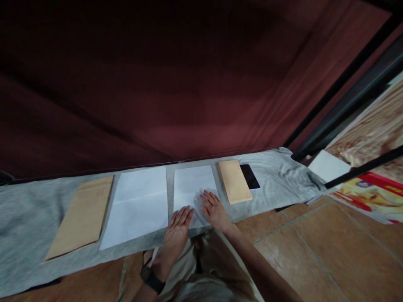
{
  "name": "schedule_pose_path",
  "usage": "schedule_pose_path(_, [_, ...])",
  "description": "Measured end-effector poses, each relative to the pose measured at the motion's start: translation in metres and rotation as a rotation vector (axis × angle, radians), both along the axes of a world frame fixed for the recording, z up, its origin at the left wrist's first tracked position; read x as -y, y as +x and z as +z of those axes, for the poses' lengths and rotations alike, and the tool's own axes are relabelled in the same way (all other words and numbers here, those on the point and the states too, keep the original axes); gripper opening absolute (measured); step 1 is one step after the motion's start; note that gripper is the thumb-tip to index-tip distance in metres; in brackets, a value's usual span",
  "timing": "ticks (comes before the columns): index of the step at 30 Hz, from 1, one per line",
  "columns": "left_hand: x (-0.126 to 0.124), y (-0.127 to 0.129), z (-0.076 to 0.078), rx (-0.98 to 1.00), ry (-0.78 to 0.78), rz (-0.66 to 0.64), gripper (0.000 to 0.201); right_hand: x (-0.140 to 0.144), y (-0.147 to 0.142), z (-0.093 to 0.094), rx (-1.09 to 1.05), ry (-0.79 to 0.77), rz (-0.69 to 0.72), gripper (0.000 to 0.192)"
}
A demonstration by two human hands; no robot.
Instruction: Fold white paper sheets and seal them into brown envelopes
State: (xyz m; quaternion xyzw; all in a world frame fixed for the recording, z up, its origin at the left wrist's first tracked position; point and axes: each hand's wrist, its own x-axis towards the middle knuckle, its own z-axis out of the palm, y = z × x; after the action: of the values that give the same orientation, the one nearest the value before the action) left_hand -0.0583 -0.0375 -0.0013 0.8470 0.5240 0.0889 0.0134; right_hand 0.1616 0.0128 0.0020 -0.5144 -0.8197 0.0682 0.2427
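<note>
A white sheet of paper with a faint crease lies flat in front of me. My left hand rests at its near left edge, fingers stretched out and pointing away from me. Over the sheet's right part is my right hand, palm down with its fingers extended. Neither hand grips anything. To the left lies a larger creased white sheet, and beyond it a big brown envelope. A stack of smaller brown envelopes sits to the right of my right hand.
A grey cloth covers the long narrow surface under the papers. Beside the small envelopes is a dark-screened phone or tablet. A dark red curtain hangs behind. At right are a black frame and a red-and-yellow printed box above the tiled floor.
</note>
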Motion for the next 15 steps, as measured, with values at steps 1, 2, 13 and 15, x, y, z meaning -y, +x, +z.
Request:
schedule_pose_path(1, [0.001, 0.000, 0.001, 0.023, -0.032, 0.005, 0.065, 0.000, -0.002, -0.003, 0.040, 0.002, 0.010, 0.046])
schedule_pose_path(2, [0.001, 0.002, 0.003, 0.049, -0.066, 0.002, 0.063, 0.000, -0.003, -0.006, 0.070, 0.004, 0.019, 0.047])
schedule_pose_path(13, [-0.092, 0.071, 0.016, 0.161, -0.081, 0.006, 0.058, -0.001, -0.003, -0.016, 0.119, 0.039, 0.064, 0.047])
schedule_pose_path(15, [-0.109, 0.076, 0.012, 0.139, -0.075, 0.042, 0.058, -0.002, -0.004, -0.014, 0.106, 0.038, 0.070, 0.047])
